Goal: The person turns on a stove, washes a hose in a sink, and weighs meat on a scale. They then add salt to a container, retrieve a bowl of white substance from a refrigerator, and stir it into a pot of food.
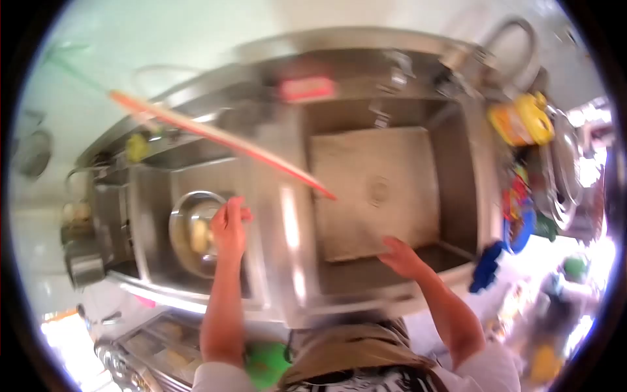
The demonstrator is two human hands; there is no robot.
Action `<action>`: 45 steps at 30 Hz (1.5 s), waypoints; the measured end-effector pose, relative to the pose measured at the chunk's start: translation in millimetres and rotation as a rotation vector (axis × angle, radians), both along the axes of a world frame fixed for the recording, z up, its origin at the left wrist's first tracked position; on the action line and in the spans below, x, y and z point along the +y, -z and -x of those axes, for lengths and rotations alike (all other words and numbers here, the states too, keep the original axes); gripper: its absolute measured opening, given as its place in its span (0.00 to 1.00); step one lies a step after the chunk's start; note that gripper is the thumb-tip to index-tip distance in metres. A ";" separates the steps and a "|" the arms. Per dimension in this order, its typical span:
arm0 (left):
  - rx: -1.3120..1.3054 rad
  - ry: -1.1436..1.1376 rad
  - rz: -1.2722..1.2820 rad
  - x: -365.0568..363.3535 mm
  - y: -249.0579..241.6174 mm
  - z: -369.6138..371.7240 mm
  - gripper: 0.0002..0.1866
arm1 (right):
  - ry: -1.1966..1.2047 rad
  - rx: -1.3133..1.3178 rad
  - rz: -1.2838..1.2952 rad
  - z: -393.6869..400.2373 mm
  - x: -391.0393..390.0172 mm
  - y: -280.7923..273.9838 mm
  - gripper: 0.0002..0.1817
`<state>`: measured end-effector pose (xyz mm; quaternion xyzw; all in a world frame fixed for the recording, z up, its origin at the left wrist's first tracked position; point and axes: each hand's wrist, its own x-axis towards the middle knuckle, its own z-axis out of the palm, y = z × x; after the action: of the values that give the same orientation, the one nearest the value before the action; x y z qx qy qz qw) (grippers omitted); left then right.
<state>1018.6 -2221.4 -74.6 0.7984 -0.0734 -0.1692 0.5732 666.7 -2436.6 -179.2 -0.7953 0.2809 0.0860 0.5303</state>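
Observation:
I look down into a steel double sink (287,215). My left hand (230,227) is over the left basin, at the right rim of a round metal bowl (189,228) with something pale yellow in it; blur hides whether the fingers grip the rim. My right hand (401,256) reaches into the right basin, its fingers spread flat on the near edge of a square grey board (372,183) that lies on the basin floor. A long orange stick (222,138) slants across the sink from upper left to the board's left edge.
A faucet (516,39) curves at the back right. A red sponge-like block (307,88) sits on the back ledge. A yellow bottle (522,121), metal pots (568,170) and a blue item (486,264) crowd the right counter. A steel cup (85,264) stands at the left.

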 end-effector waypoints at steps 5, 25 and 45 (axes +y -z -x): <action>-0.393 -0.172 -0.394 63.0 33.1 -191.1 0.19 | 0.633 -0.053 -0.545 -11.9 79.9 -9.2 0.16; 0.222 -0.155 0.037 90.3 87.5 -489.2 0.10 | 0.751 0.035 -0.226 -30.4 120.1 -37.1 0.13; 0.319 0.184 0.164 15.6 7.2 -212.7 0.11 | 0.898 -0.280 -0.612 2.4 121.4 -99.4 0.14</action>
<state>1231.3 -2205.8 -81.8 0.7019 -0.0676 -0.3386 0.6230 664.3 -2315.1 -79.8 -0.4112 0.4810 -0.1770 0.7538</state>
